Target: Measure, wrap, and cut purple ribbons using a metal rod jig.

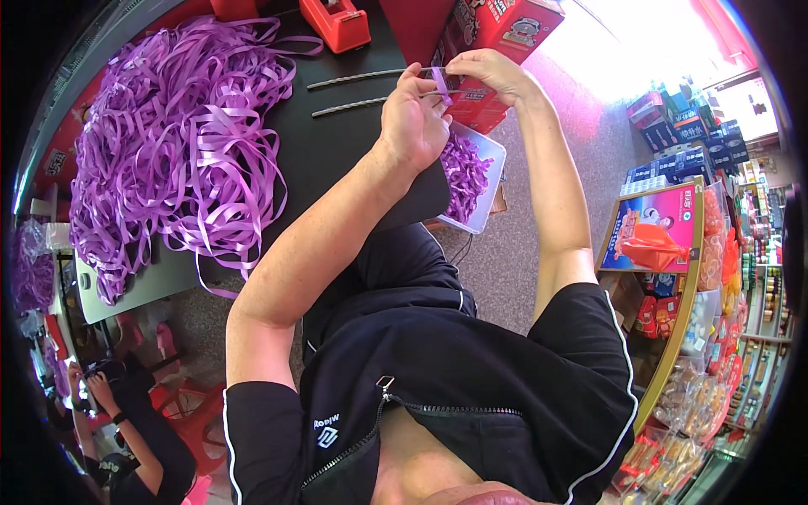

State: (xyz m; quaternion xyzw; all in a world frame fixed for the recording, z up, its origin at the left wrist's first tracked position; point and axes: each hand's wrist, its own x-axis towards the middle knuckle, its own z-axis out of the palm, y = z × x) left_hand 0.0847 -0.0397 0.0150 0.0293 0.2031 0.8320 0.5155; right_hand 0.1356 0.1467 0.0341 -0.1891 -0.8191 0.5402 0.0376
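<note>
On my feed, a purple ribbon (440,82) hangs by two twisted rods (353,79) at the far right corner of the counter (328,160). There the left hand (415,126) and right hand (498,76) meet; I cannot tell whether either grip is clamped. Left on the counter lies a ribbon heap (181,143); right of it, a bin (494,181) of cuttings (463,177). Beyond it, a red box (522,25) bears white print.
</note>
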